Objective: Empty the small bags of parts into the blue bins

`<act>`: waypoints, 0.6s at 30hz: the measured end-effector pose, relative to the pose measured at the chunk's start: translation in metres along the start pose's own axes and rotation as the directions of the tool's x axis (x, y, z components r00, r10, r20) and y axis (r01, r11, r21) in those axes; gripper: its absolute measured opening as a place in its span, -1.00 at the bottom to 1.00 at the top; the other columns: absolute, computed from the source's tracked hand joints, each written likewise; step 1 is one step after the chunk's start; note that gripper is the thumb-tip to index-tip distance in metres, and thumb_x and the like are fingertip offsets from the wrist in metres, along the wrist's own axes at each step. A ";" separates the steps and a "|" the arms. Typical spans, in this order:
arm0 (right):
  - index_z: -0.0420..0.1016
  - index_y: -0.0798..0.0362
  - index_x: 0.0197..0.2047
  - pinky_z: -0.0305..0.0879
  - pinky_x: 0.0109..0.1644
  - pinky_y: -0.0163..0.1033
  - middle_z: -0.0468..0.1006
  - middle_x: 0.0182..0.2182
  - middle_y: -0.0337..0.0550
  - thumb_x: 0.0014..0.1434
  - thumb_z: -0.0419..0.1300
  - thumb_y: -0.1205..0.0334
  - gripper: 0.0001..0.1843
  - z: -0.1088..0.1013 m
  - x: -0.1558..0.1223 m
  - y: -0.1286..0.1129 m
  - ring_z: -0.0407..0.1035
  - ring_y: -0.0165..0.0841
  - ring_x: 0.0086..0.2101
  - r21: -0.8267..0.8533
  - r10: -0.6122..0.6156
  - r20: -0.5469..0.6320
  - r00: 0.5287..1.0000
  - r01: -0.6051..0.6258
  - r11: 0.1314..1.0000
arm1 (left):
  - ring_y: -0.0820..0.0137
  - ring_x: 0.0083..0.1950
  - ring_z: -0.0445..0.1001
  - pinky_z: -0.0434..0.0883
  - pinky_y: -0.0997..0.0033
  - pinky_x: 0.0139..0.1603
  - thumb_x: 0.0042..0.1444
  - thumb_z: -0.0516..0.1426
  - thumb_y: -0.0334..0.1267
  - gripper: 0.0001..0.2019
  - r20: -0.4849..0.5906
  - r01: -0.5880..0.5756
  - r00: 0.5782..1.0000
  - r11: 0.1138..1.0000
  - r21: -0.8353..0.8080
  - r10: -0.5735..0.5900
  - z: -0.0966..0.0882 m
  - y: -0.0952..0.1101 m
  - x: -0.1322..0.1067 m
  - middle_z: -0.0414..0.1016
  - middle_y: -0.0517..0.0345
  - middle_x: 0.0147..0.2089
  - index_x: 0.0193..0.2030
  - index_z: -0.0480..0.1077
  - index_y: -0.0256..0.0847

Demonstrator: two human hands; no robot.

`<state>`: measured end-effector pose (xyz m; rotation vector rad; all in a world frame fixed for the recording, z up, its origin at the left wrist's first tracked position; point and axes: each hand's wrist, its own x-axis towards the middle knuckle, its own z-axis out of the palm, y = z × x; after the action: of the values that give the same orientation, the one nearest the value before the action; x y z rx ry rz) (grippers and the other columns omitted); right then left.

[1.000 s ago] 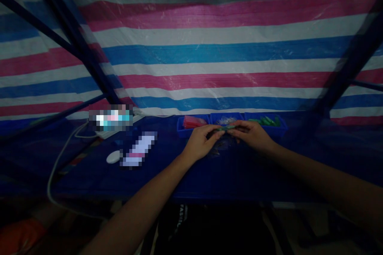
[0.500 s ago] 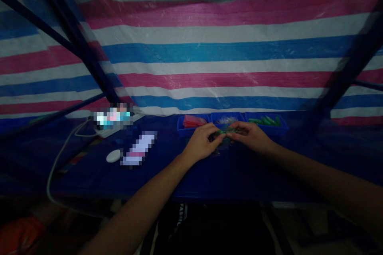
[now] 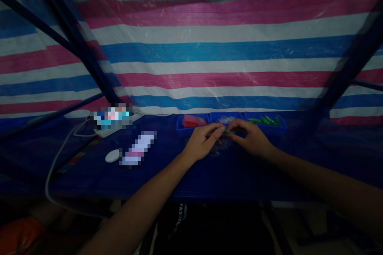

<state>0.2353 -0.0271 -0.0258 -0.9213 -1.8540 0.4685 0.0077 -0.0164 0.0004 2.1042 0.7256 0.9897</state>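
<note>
My left hand (image 3: 204, 140) and my right hand (image 3: 250, 137) meet over the blue table, just in front of the bins. Between their fingertips is a small green piece (image 3: 229, 131), pinched from both sides; its exact kind is too dark and small to make out. Clear plastic (image 3: 218, 150) lies on the table below the hands. Behind them stand blue bins: one with red flat packets (image 3: 194, 121), one with clear plastic pieces (image 3: 225, 120), and one with green slender pieces (image 3: 264, 120).
A phone with a blurred screen (image 3: 138, 148) lies on the left beside a white round object (image 3: 113, 155). Farther back is a white power strip (image 3: 115, 128) with a cable (image 3: 51, 167). Blue metal posts (image 3: 89, 65) and a striped sheet (image 3: 209, 51) close off the back.
My left fingers have shifted over the green piece and cover more of it. My right fingers have changed their hold slightly. Both arms stay nearly in place.
</note>
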 end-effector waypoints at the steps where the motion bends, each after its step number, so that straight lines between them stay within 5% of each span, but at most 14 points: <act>1: 0.55 -0.04 -0.13 0.44 0.04 -0.02 0.60 -0.16 -0.11 0.23 0.36 0.15 -0.84 -0.001 0.000 -0.002 0.51 -0.19 -0.11 -0.035 -0.059 0.015 0.998 0.059 0.998 | 0.40 -0.29 0.60 0.47 0.45 -0.28 0.42 0.06 0.02 -0.62 -0.018 -0.015 1.000 1.000 0.024 0.016 0.000 0.000 0.001 0.65 0.06 -0.20 0.07 0.54 -0.20; 4: 0.59 -0.06 -0.13 0.36 0.20 0.06 0.54 0.01 -0.04 0.18 0.41 0.13 -0.79 -0.002 0.001 -0.006 0.45 -0.13 0.06 -0.093 -0.161 0.038 0.986 0.164 0.982 | 0.38 -0.27 0.59 0.47 0.43 -0.26 0.34 0.18 -0.02 -0.69 -0.083 -0.013 0.996 0.998 0.064 0.018 -0.001 -0.006 0.003 0.65 0.07 -0.21 -0.03 0.56 -0.22; 7: 0.62 -0.08 -0.12 0.23 0.34 0.12 0.46 0.17 -0.04 0.24 0.37 0.10 -0.84 -0.003 0.001 -0.004 0.35 -0.11 0.21 -0.082 -0.121 -0.001 0.993 0.120 0.989 | 0.36 -0.24 0.61 0.50 0.41 -0.22 0.27 0.25 -0.14 -0.78 -0.153 -0.014 0.988 0.997 0.074 0.026 0.000 -0.015 0.005 0.64 0.09 -0.20 -0.04 0.54 -0.22; 13: 0.64 -0.07 -0.08 0.44 0.11 0.02 0.61 -0.10 -0.10 0.29 0.30 -0.01 -0.75 0.000 0.001 0.001 0.52 -0.20 -0.08 0.217 0.125 0.069 0.990 -0.137 0.967 | 0.35 -0.19 0.60 0.56 0.30 -0.12 0.30 0.22 -0.22 -0.82 -0.142 -0.066 0.986 0.985 0.157 0.088 -0.002 -0.022 0.007 0.63 0.06 -0.14 -0.03 0.56 -0.19; 18: 0.64 -0.12 0.02 0.42 0.15 0.01 0.57 -0.02 -0.10 0.31 0.29 0.01 -0.73 -0.001 0.000 -0.005 0.49 -0.19 -0.01 0.227 0.096 0.031 0.995 -0.101 0.969 | 0.30 0.01 0.57 0.61 0.24 -0.03 0.24 0.29 -0.17 -0.77 -0.173 -0.140 0.970 0.975 0.174 0.170 0.000 -0.019 0.007 0.54 -0.04 0.07 -0.01 0.56 -0.18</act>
<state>0.2344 -0.0308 -0.0218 -0.8566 -1.7349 0.7382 0.0077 -0.0001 -0.0109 2.2555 0.7638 1.2660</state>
